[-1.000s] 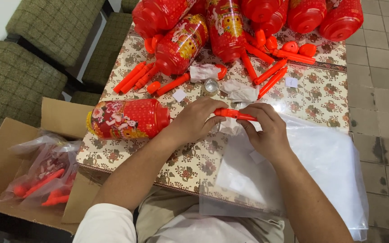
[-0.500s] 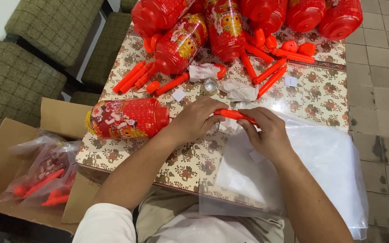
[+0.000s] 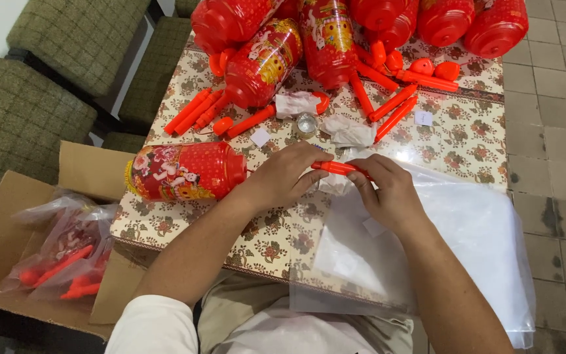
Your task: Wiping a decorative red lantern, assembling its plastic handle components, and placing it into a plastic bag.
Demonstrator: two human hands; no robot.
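Both hands, left hand [image 3: 283, 176] and right hand [image 3: 388, 191], pinch a red stick [image 3: 337, 168] lying crosswise, left to right.

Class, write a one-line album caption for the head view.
Both hands, left hand and right hand, hold a red stick above a clear bag, beside a red lantern.
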